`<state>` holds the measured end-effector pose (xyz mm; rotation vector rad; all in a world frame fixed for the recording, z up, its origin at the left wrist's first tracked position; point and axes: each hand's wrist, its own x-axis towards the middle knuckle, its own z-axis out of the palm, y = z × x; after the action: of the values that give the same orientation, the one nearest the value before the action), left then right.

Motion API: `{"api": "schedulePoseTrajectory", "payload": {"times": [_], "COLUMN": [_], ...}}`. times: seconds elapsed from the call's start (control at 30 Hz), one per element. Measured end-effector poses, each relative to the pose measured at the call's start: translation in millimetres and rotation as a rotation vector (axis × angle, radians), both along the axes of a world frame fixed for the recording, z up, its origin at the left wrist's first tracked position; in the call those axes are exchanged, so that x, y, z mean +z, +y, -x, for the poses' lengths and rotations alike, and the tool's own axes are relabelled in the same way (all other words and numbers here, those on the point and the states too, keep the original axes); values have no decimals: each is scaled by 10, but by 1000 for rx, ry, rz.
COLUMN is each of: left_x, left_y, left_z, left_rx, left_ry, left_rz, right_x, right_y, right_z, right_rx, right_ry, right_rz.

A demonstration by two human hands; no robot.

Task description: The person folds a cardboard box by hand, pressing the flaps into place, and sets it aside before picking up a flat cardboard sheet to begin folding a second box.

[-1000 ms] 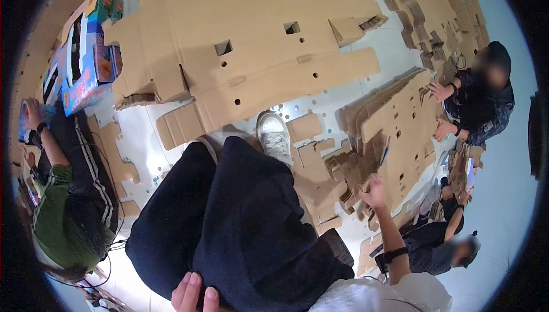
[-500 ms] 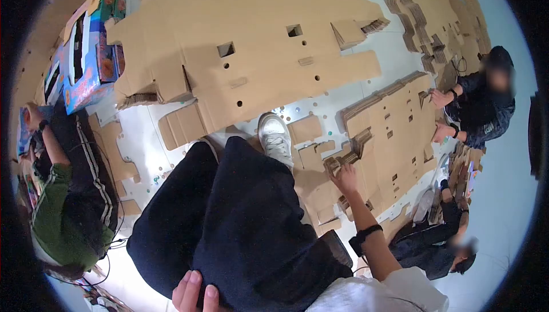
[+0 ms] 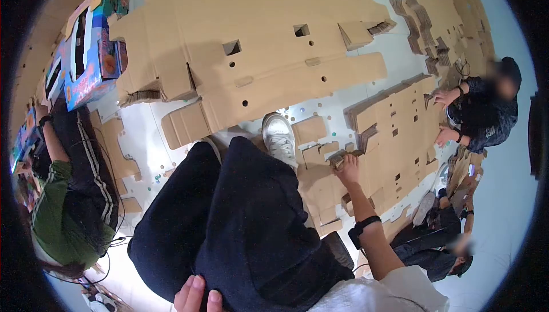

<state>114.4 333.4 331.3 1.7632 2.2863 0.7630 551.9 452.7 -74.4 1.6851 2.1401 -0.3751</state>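
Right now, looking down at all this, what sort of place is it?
Probably a box-making or packing workroom. Big flat die-cut cardboard sheets lie stacked across the pale floor, colourful printed boxes stand at the left, and several people sit on the floor among the stacks.

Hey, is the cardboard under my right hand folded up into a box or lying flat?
Flat. The cardboard under the right hand lies as unfolded die-cut sheets stacked on the floor, with no sides raised.

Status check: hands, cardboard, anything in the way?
Left hand resting on dark trouser leg. Right hand on small cardboard stack, grip unclear. White shoe close beside; co-worker's hand on far sheet pile.
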Motion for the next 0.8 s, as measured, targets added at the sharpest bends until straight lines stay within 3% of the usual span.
{"api": "schedulePoseTrajectory", "payload": {"times": [0.23, 0.37, 0.47, 0.53, 0.6, 0.63, 0.73, 0.77, 0.8], "left_x": [17, 30, 17, 30, -34, -150, -679, -720, -960], "left_y": [-29, -37, -47, -76, -184, -236, -419, -153, 144], "left_z": [3, 12, 6, 77, 283, 452, 1103, 1297, 1302], "left_rx": [-11, -23, -21, -41, -46, -50, 1033, 690, 592], "left_ry": [-15, -34, -66, -69, -378, -377, -531, -525, -589], "left_rz": [32, 55, 43, 39, -138, -139, -295, 16, 45], "right_x": [-111, -233, 97, 485, 1269, 1518, 1911, 1800, 1675], "right_y": [38, 29, 207, 461, 933, 1124, 1574, 1688, 1760], "right_z": [22, -3, 199, 571, 1444, 1726, 2536, 2743, 2909], "right_rx": [29, 3, -96, -8, -133, 32, 355, 460, 565], "right_ry": [71, 104, 37, 379, 625, 653, 711, 673, 635], "right_rz": [-127, -74, -27, -78, -10, -54, -53, -55, -59]}}
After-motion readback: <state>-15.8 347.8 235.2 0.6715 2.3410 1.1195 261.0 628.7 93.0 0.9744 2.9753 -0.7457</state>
